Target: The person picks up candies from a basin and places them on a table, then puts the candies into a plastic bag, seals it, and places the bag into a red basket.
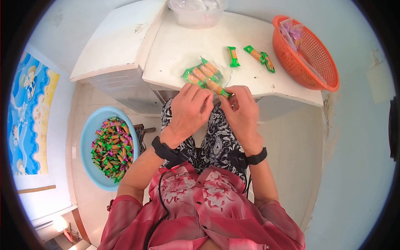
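Note:
A clear plastic bag [223, 71] lies at the table's near edge, with several green-and-orange wrapped candies [199, 75] in it. My left hand [187, 109] is closed in a pinch at the near left side of the bag. Opposite it, my right hand [241, 113] pinches the bag's near right side, by the end of one wrapped candy [216, 87]. My fingers partly hide the bag's near edge. Beyond my right hand, a single wrapped candy [233, 56] lies on the table, and a few more candies [260, 57] rest farther right.
The white table [171, 46] has an orange basket [306, 58] at its right end, holding a plastic bag with purple on it. A clear plastic tub [196, 16] stands at the back. On the floor to the left, a blue basin [86, 146] holds many wrapped candies.

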Motion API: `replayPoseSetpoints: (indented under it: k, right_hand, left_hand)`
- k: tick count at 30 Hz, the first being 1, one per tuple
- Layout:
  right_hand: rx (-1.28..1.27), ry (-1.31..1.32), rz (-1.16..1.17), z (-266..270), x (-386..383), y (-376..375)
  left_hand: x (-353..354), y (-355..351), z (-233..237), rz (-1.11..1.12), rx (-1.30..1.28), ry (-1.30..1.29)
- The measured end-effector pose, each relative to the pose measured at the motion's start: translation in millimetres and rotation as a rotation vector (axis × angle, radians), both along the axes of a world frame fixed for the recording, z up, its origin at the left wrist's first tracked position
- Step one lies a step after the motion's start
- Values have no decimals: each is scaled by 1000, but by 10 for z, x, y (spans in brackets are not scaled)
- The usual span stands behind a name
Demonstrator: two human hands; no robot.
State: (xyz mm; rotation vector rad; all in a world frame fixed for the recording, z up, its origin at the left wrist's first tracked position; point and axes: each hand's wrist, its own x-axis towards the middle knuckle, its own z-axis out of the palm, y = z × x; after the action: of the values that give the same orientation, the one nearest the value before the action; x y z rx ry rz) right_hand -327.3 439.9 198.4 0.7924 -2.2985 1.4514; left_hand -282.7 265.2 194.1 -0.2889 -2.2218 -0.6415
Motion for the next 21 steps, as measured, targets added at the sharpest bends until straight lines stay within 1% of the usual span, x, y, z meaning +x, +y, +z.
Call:
replayPoseSetpoints:
  k: [5, 8, 11, 13, 17, 21]
  right_hand:
    - [-46, -91, 41, -2, -68, -192]
    - [-53, -136, 48, -7, -78, -214]
    - [-115, -248, 76, 0, -22, -209]
    - [-174, -363, 115, -53, -26, -182]
    - [-242, -384, 201, -101, -68, -185]
    - [-247, -453, 239, -71, -121, -212]
  left_hand:
    - [86, -36, -42, -47, 43, -2]
    - [97, -223, -17, 26, 62, 90]
    - [-62, -553, -64, 198, 141, -23]
    - [-144, -723, -85, 173, 159, -123]
    - [-201, -813, -116, 104, 225, -349]
    - [-176, -748, -168, 100, 316, -352]
